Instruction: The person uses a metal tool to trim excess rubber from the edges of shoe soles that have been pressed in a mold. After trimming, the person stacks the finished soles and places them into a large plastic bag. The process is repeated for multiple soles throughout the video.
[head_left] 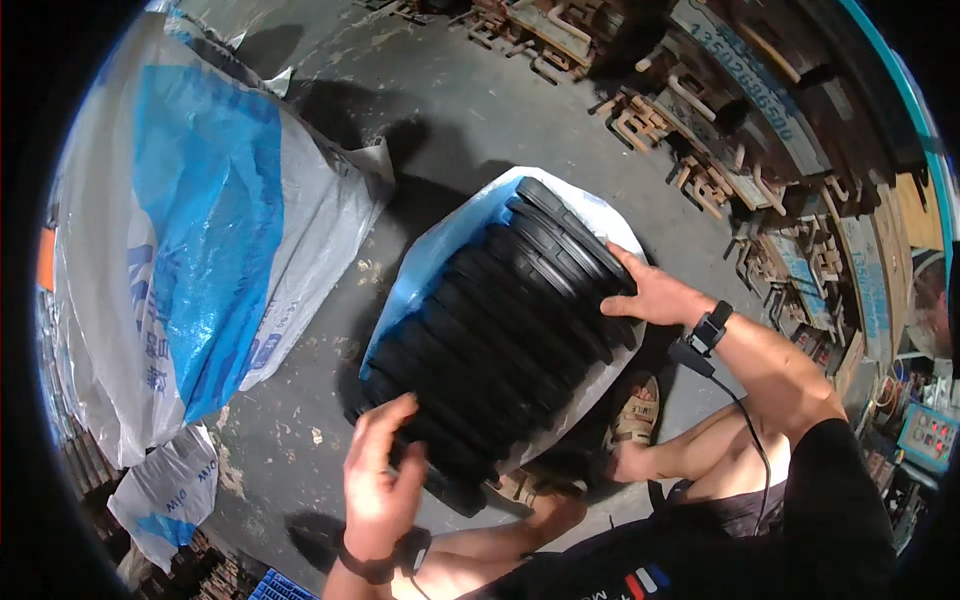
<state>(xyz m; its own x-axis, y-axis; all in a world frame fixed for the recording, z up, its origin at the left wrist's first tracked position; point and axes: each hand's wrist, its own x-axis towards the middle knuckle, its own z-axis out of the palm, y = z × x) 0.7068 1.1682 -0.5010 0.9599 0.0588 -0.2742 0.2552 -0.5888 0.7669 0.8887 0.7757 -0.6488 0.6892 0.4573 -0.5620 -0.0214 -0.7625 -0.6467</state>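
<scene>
A long stack of black ribbed rubber rings (500, 330) lies on its side on an opened white and blue woven sack (425, 265) on the concrete floor. My left hand (382, 480) presses against the near end of the stack, fingers spread. My right hand (650, 295) is flat on the far end rings, so the stack is squeezed between both hands. A black watch band sits on each wrist, and a thin black cable runs from the right wrist toward my body.
A large filled white and blue woven sack (200, 230) stands at the left, with a smaller one (165, 490) below it. Rusty metal parts and racks (700, 130) line the far right. My sandalled feet (635, 415) are beside the stack.
</scene>
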